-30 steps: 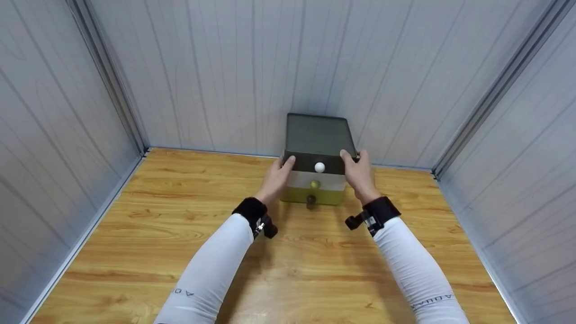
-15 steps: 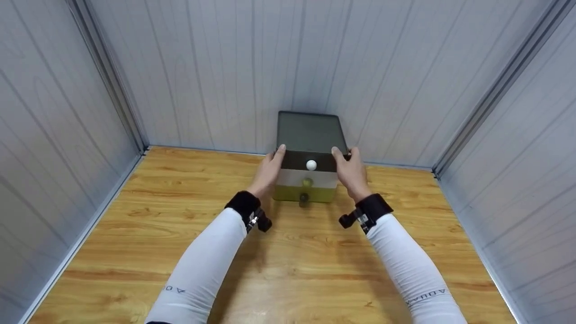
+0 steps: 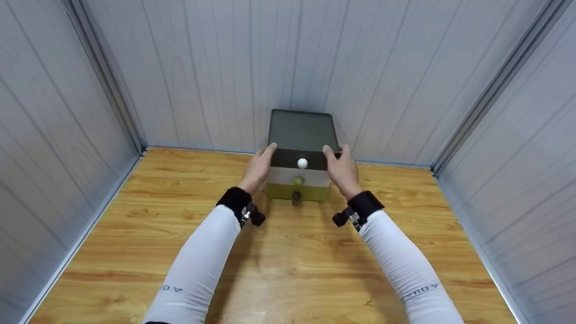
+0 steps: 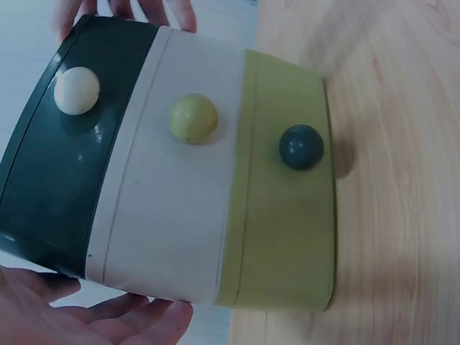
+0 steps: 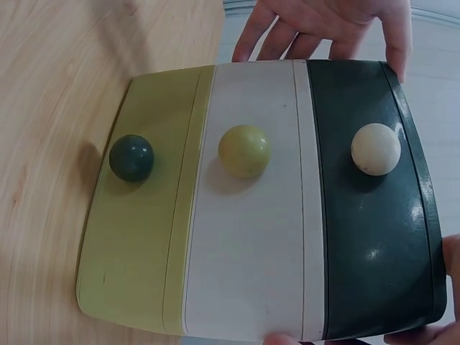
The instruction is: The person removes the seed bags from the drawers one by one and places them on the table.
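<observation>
A small three-tier drawer box [image 3: 303,130] stands near the back wall, its front facing me. Its dark green top drawer has a white knob [image 5: 375,149], its whitish middle drawer a yellow-green knob [image 5: 244,151], and its olive-yellow bottom drawer a dark knob [image 4: 301,147]. My left hand [image 3: 258,168] grips the left side, thumb at the top front corner and fingers along the side. On the opposite side, my right hand [image 3: 343,171] holds the box likewise. Some right-hand fingers are out of frame in the right wrist view.
The wood-patterned surface [image 3: 288,265] extends in front of the box. Pale panel walls rise at the back [image 3: 216,76], left [image 3: 45,135] and right [image 3: 531,157], with metal strips at the corners.
Over the last second the drawer box has moved left along the back wall, and both hands have moved with it. Their hold looks the same.
</observation>
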Motion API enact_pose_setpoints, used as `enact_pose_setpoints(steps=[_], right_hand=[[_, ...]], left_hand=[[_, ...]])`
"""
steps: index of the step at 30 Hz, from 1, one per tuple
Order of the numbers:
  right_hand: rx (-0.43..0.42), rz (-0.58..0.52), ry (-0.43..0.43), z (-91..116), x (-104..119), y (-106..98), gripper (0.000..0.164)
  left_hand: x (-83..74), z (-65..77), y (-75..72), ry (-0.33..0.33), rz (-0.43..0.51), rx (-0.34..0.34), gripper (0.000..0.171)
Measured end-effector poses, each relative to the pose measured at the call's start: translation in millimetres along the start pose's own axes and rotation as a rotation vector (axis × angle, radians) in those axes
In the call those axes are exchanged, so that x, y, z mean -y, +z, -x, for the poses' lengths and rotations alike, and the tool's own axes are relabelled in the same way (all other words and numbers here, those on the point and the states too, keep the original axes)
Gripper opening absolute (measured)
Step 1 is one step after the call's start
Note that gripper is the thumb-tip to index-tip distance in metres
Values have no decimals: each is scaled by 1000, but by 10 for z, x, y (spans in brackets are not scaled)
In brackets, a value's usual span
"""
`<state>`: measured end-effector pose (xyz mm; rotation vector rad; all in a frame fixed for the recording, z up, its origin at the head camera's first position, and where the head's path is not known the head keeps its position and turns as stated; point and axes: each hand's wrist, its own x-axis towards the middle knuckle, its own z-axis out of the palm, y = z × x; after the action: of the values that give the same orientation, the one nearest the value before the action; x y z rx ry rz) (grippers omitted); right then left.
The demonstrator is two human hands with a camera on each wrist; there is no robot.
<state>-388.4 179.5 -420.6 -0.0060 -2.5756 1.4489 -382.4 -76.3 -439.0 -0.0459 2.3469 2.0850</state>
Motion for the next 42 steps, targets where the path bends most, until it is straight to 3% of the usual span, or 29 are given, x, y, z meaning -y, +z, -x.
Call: enact_pose_setpoints(steps=[9, 23, 34, 42], right_hand=[[7, 42, 34, 4, 25, -4, 81], [29, -51, 13, -53, -45, 55, 86], [27, -32, 35, -96, -50, 69, 88], [39, -33, 35, -119, -74, 24, 92]], left_hand=[[-1, -25, 0, -2, 33, 14, 89], [42, -15, -19, -12, 21, 16, 90], [3, -48, -60, -13, 21, 35, 89], [-14, -85, 1, -15, 72, 51, 87]])
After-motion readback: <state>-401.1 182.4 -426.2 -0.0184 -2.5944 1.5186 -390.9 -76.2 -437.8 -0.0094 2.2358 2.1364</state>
